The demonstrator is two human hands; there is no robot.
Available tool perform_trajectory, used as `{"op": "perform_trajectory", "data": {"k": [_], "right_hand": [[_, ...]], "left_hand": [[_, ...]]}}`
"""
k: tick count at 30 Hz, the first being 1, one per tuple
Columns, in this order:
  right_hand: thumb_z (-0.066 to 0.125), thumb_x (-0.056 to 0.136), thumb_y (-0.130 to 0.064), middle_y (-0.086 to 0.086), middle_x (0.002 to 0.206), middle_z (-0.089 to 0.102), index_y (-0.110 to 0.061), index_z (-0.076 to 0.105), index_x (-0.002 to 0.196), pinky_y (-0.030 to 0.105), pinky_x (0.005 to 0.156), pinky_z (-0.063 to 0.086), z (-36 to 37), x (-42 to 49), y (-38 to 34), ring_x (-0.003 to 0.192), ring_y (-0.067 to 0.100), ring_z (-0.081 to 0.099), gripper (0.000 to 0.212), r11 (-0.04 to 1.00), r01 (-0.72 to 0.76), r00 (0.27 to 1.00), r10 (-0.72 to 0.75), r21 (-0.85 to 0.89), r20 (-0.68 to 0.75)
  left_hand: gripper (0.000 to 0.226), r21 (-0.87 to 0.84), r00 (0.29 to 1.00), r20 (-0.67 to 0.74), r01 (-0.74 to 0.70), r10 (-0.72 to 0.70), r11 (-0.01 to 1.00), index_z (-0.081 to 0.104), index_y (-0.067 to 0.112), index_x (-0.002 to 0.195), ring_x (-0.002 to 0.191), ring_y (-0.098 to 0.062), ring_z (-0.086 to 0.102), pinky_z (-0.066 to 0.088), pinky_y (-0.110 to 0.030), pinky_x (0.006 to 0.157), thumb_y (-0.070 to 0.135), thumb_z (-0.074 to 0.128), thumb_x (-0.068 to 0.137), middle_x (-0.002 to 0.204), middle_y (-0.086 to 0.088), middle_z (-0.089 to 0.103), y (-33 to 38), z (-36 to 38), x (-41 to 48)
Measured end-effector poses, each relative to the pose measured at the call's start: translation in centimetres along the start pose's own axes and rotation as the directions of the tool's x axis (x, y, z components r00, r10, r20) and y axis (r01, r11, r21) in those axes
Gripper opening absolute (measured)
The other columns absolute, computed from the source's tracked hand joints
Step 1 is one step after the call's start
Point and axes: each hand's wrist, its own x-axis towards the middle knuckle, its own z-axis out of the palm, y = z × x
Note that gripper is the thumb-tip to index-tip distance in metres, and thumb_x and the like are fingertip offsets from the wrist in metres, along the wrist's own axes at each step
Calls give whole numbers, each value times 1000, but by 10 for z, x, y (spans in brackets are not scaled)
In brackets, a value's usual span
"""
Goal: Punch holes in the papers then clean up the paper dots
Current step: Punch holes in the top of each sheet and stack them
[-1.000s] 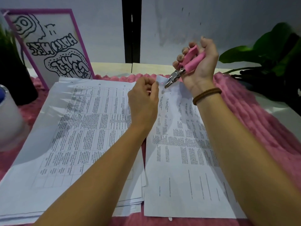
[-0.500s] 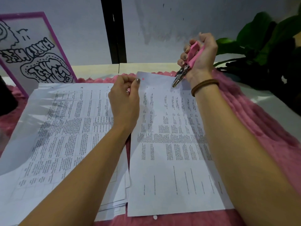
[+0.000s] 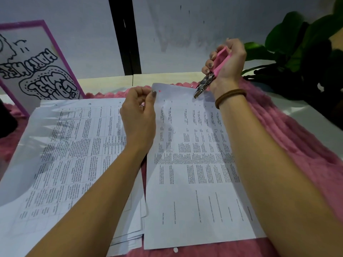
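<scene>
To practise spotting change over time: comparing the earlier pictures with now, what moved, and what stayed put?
The right hand carried the pink-handled metal hole punch rightward along the top edge of the loose printed white sheet, away from its punched left corner. Unchanged: the left hand pinches that corner, the right hand grips the punch, the stack of printed papers lies alongside.

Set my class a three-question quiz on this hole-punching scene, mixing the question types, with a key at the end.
1. True or false: the right hand holds the hole punch.
2. The left hand pinches the sheet at: A its top left corner; B its bottom edge; C its middle.
3. Fill in: a loose paper dot lies on the pink ___ just below the sheet.
Key: 1 true; 2 A; 3 rug.
</scene>
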Motion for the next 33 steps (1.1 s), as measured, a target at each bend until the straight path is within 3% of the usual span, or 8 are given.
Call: {"op": "perform_trajectory", "data": {"k": [13,16,18,23,26,31,33], "right_hand": [[46,90,-15,4,56,43,-13,45,69,21,45,29,1,-1,3,42,16,33,21,1000,12,1000,-13,-10,-12],[46,87,-11,5,55,39,-14,40,64,21,44,28,0,-3,6,41,16,29,23,1000,16,999,-15,11,-50],[45,87,-10,5,54,39,-15,39,63,21,44,27,-1,-3,7,41,16,29,25,1000,19,999,-18,17,-51],[47,89,-22,4,60,46,-10,49,76,23,47,34,-3,-3,4,46,17,39,17,998,-13,998,9,57,65],[52,80,-30,5,64,50,-9,51,85,25,52,39,-8,-4,5,51,18,44,22,998,-52,984,46,31,170],[52,74,-30,6,69,51,-8,53,87,25,52,37,-20,-2,-3,54,18,44,26,996,-83,959,85,-18,271],[54,71,-28,7,69,50,-8,52,86,25,52,38,-25,1,-9,55,19,44,26,998,-58,968,63,-26,245]], "left_hand": [[12,-62,999,28,34,-32,998,61,12,100,78,7,60,50,-14,72,23,62,94,88,10,64,1,-1,0],[24,-165,969,183,197,-167,966,60,12,104,85,-12,71,57,-28,72,28,69,89,95,-2,72,2,-4,1],[23,-169,923,322,276,-212,946,65,9,106,82,-17,73,59,-29,67,21,71,87,94,-4,75,4,-5,0],[3,-88,921,338,236,-194,968,72,16,88,77,-24,73,60,-40,68,18,72,86,84,-5,76,2,-4,-1],[8,-46,934,297,221,-198,974,71,15,79,76,-31,71,57,-46,69,20,73,85,82,-11,74,2,-4,-1],[14,-96,926,314,250,-209,963,70,26,78,70,-12,72,59,-28,64,14,71,86,73,9,74,6,-6,0],[8,-101,916,323,284,-238,954,71,24,84,75,-17,73,60,-33,69,16,71,86,80,5,75,5,-8,1]]}}
